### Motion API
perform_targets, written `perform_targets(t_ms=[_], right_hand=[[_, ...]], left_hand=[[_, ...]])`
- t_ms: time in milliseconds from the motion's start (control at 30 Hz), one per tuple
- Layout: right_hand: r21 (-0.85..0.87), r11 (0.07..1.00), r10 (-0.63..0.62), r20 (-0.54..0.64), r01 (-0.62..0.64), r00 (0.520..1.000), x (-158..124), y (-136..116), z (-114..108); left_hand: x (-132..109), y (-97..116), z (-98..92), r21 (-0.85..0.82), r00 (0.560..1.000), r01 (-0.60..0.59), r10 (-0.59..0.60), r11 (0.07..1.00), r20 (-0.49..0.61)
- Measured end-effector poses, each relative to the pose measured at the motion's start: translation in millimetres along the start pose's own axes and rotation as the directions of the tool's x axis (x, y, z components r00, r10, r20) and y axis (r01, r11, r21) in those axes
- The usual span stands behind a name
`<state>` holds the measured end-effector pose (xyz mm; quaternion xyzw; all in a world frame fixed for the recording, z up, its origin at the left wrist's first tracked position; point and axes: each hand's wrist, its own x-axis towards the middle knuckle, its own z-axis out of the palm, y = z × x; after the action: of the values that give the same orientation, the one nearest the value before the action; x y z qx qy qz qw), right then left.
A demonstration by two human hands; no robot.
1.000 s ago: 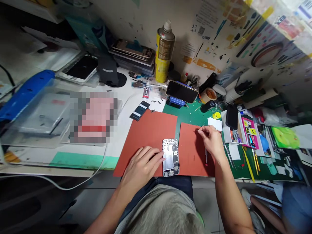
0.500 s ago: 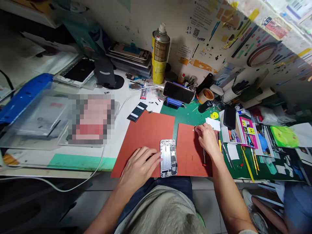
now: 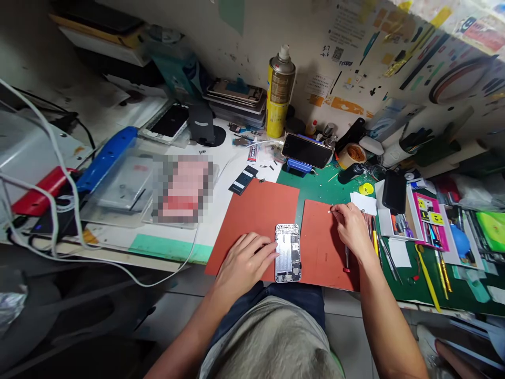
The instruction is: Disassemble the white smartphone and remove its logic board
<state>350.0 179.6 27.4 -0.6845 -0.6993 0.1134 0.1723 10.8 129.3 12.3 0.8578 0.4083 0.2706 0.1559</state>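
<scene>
An opened phone body (image 3: 288, 253) with its silver insides showing lies at the near edge of two red mats (image 3: 256, 216). My left hand (image 3: 245, 263) rests flat beside the phone's left side, fingertips against its edge. My right hand (image 3: 352, 227) is over the right mat (image 3: 321, 247), with fingers pinched on a tiny part near the mat's far corner. A small red-tipped screwdriver (image 3: 346, 259) lies under that wrist.
A yellow spray can (image 3: 279, 92) stands at the wall, next to stacked phone parts (image 3: 235, 100). A dark phone (image 3: 306, 151) sits on a blue stand. Tools and tweezers (image 3: 381, 247) crowd the green mat to the right. White cables (image 3: 47, 158) and a clear blue-edged case (image 3: 114, 173) lie to the left.
The view has swung left, showing more of the cables and the desk's left end. My right hand has shifted a little toward the mat's far corner. My left hand keeps its place by the phone.
</scene>
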Motion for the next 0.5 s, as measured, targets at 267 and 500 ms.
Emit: perform_targets(t_ms=[267,500], right_hand=[[0.015,0.996,0.091,-0.105,-0.090,0.990,-28,-7,-24],[-0.143,0.930,0.332,-0.072,-0.339,0.940,-101,-19,-26]], left_hand=[[1,0,-0.6,-0.008,0.999,-0.024,0.024,1.000,-0.029],[1,-2,1.7,-0.003,0.997,-0.047,0.046,0.999,-0.054]])
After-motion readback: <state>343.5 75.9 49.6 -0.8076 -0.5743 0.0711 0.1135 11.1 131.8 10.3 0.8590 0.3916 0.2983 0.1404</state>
